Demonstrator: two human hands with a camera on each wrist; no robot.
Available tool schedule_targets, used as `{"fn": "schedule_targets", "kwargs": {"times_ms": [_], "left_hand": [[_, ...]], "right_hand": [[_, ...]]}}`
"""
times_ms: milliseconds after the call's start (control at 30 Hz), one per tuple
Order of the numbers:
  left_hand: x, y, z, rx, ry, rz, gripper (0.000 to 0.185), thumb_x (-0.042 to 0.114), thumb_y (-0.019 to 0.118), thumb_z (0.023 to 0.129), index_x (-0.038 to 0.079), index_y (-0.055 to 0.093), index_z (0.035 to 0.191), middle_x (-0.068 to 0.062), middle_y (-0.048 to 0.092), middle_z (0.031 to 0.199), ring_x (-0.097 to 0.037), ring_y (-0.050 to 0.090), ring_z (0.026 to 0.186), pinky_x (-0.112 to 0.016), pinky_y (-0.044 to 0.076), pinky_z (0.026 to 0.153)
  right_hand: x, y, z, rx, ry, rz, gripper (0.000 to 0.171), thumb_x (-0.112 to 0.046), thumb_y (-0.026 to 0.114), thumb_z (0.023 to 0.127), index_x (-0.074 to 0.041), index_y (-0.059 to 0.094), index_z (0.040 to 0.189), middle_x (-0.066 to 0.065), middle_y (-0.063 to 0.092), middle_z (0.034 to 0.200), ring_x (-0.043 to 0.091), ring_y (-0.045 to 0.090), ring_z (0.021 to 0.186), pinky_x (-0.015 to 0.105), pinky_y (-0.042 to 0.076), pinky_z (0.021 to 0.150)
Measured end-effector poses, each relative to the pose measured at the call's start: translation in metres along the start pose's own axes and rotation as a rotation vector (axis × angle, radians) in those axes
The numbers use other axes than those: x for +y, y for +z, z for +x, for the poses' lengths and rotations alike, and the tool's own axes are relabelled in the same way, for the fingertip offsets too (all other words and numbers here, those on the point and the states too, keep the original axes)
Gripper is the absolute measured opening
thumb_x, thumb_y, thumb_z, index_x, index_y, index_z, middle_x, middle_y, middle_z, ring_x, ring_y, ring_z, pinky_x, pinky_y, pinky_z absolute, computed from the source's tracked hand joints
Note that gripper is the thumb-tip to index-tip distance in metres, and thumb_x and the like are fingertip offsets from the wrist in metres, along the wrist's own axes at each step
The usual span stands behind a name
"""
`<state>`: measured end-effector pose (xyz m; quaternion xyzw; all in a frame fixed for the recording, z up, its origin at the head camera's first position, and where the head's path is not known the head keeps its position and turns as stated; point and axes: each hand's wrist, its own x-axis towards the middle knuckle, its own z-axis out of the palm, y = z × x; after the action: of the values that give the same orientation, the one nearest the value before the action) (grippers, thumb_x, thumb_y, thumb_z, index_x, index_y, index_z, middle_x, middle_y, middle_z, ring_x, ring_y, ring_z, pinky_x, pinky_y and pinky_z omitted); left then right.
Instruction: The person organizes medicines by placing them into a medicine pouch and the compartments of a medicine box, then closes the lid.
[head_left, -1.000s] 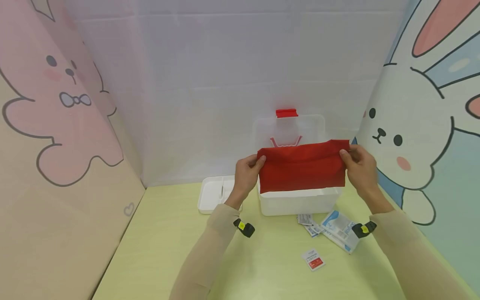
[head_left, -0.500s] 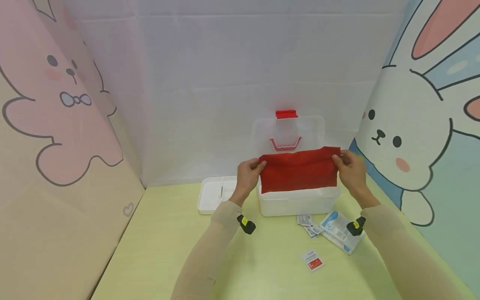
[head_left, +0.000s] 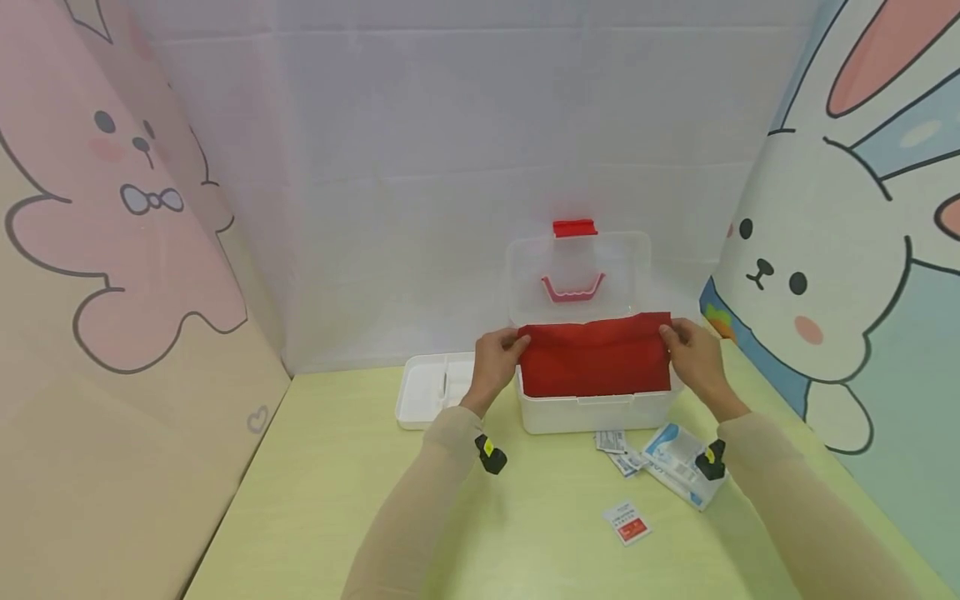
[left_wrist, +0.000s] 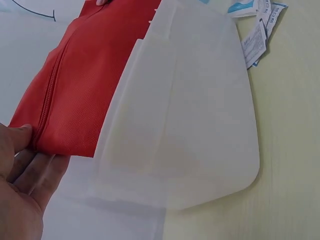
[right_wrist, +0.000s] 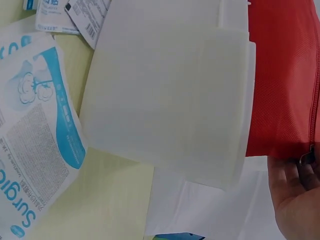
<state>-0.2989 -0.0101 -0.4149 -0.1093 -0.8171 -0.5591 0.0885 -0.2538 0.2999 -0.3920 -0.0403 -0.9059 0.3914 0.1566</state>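
A flat red zip pouch (head_left: 594, 357) hangs upright, its lower part down inside a white plastic box (head_left: 600, 410) with an open clear lid (head_left: 576, 275) and a red latch (head_left: 574, 227). My left hand (head_left: 498, 358) pinches the pouch's top left corner and my right hand (head_left: 690, 350) pinches the top right corner. In the left wrist view the red pouch (left_wrist: 75, 95) shows its zip beside the box wall (left_wrist: 190, 110), with my left hand (left_wrist: 22, 150) on its end. In the right wrist view the pouch (right_wrist: 285, 75) and my right hand (right_wrist: 295, 175) sit past the box wall (right_wrist: 170, 100).
A white divided tray (head_left: 431, 387) lies left of the box. In front of the box are small sachets (head_left: 618, 446), a blue-and-white Surgical pack (head_left: 678, 462) and a little red-label packet (head_left: 626, 521). Cartoon-rabbit walls enclose the yellow-green table (head_left: 337, 500) on three sides.
Both hands have lowered the red pouch from above the box down into it, and moved slightly closer together.
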Motion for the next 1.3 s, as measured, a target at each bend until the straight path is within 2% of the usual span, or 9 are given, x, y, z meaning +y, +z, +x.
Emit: {"fn": "schedule_targets", "kwargs": {"times_ms": [100,400,467,567,700,800,1033,1133,1300], "left_hand": [[-0.003,0.001,0.0,-0.006,-0.003,0.017,0.023,0.017,0.067,0.093,0.001,0.073,0.108,-0.013,0.075,0.095,-0.016,0.07,0.077,-0.024,0.059,0.067],[-0.013,0.003,-0.002,-0.039,0.035,0.138,0.02,0.014,0.067,0.093,0.005,0.073,0.109,-0.009,0.075,0.092,-0.014,0.069,0.073,-0.022,0.058,0.066],[-0.015,0.004,-0.002,-0.035,0.061,0.164,0.019,0.017,0.065,0.094,0.005,0.073,0.107,-0.009,0.075,0.091,-0.014,0.069,0.074,-0.023,0.057,0.067],[-0.018,0.005,-0.002,-0.028,0.102,0.224,0.023,0.022,0.062,0.096,0.005,0.075,0.105,-0.008,0.075,0.089,-0.014,0.066,0.075,-0.024,0.055,0.067],[-0.02,0.006,-0.002,-0.034,0.128,0.299,0.023,0.023,0.061,0.097,0.007,0.076,0.104,-0.006,0.076,0.088,-0.013,0.065,0.075,-0.024,0.052,0.066],[-0.022,0.005,-0.003,-0.044,0.145,0.328,0.019,0.019,0.064,0.095,0.007,0.077,0.101,-0.006,0.077,0.088,-0.014,0.067,0.075,-0.023,0.052,0.065],[-0.022,0.006,-0.001,-0.045,0.257,0.408,0.015,0.017,0.065,0.093,0.01,0.077,0.098,-0.003,0.077,0.088,-0.014,0.069,0.077,-0.024,0.052,0.069],[-0.021,0.006,-0.001,-0.051,0.265,0.426,0.016,0.017,0.065,0.094,0.01,0.077,0.1,-0.003,0.077,0.088,-0.014,0.068,0.077,-0.024,0.053,0.069],[-0.021,0.006,0.0,-0.077,0.253,0.436,0.018,0.016,0.063,0.095,0.007,0.077,0.102,-0.005,0.077,0.09,-0.013,0.067,0.077,-0.023,0.053,0.069]], "right_hand": [[0.005,0.003,0.0,-0.032,0.012,-0.018,0.051,-0.034,0.038,0.105,0.006,0.05,0.134,0.029,0.062,0.118,0.041,0.061,0.1,0.054,0.055,0.088],[0.017,0.01,-0.002,-0.016,-0.034,-0.119,0.043,-0.024,0.044,0.104,0.009,0.053,0.129,0.033,0.064,0.112,0.043,0.061,0.096,0.056,0.052,0.088],[0.019,0.012,-0.004,-0.022,-0.031,-0.135,0.042,-0.024,0.044,0.104,0.009,0.053,0.128,0.032,0.064,0.11,0.041,0.061,0.093,0.054,0.053,0.084],[0.022,0.015,-0.005,-0.019,-0.027,-0.146,0.04,-0.023,0.042,0.104,0.009,0.055,0.125,0.028,0.066,0.104,0.036,0.059,0.086,0.043,0.053,0.075],[0.024,0.016,-0.006,-0.011,-0.032,-0.163,0.039,-0.023,0.041,0.104,0.007,0.057,0.123,0.025,0.067,0.099,0.032,0.059,0.082,0.034,0.051,0.067],[0.025,0.017,-0.006,-0.009,-0.048,-0.184,0.036,-0.022,0.043,0.104,0.005,0.057,0.123,0.025,0.068,0.099,0.031,0.061,0.079,0.035,0.055,0.066],[0.029,0.019,-0.006,0.0,-0.094,-0.248,0.035,-0.025,0.046,0.103,0.002,0.055,0.123,0.025,0.069,0.099,0.034,0.064,0.08,0.045,0.059,0.07],[0.031,0.02,-0.004,0.006,-0.126,-0.285,0.035,-0.026,0.046,0.103,0.002,0.056,0.122,0.024,0.07,0.095,0.034,0.063,0.078,0.046,0.058,0.071],[0.034,0.02,0.001,0.041,-0.18,-0.299,0.031,-0.022,0.048,0.103,0.005,0.06,0.115,0.022,0.069,0.084,0.031,0.06,0.069,0.044,0.054,0.064]]}}
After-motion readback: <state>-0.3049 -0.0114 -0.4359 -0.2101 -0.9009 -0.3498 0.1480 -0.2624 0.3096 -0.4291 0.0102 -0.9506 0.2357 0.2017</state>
